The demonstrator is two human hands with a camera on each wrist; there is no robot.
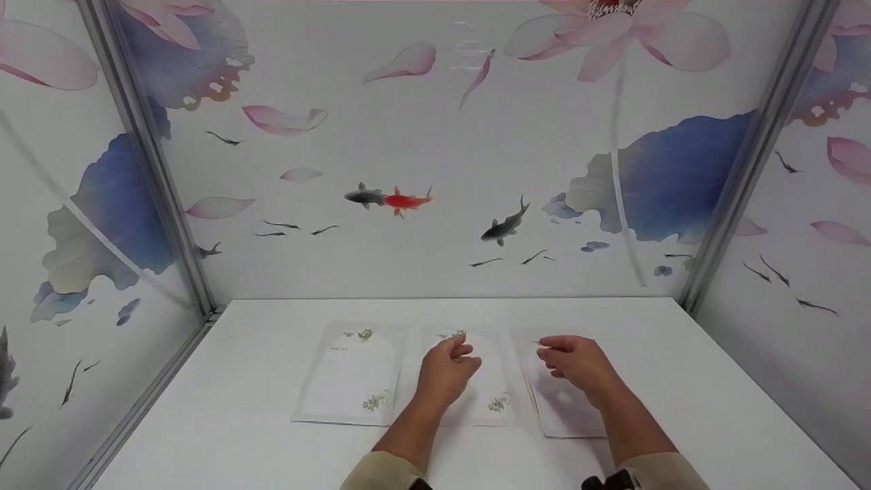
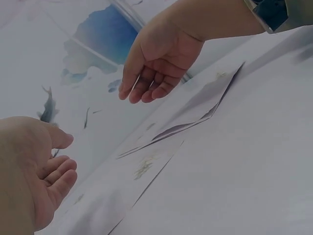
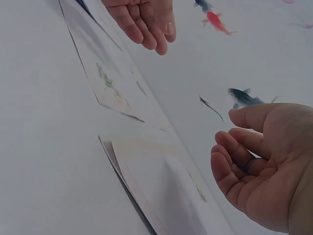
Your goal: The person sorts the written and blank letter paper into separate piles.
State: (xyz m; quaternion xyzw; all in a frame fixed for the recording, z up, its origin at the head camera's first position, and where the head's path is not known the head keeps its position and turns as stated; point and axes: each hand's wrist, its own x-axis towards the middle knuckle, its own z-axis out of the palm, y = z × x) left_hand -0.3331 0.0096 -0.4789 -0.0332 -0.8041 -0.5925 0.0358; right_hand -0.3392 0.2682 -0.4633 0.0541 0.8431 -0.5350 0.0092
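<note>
Three pale sheets with green floral prints lie side by side on a white table (image 1: 224, 408). Above the middle sheet (image 1: 486, 381) is my left hand (image 1: 447, 371), fingers loosely bent with nothing between them. My right hand (image 1: 578, 364) hovers over the right-hand stack of sheets (image 1: 575, 425), also holding nothing, its fingers relaxed. In the right wrist view, the edges of that stack (image 3: 132, 196) stand slightly apart, with the upper sheet lifted from the lower. The left sheet (image 1: 347, 381) lies flat and bears a small line of print near its top.
A back wall (image 1: 435, 265) painted with fish, petals and lotus leaves rises behind the table. Metal corner posts (image 1: 153, 170) and side panels (image 1: 41, 224) flank it on both sides.
</note>
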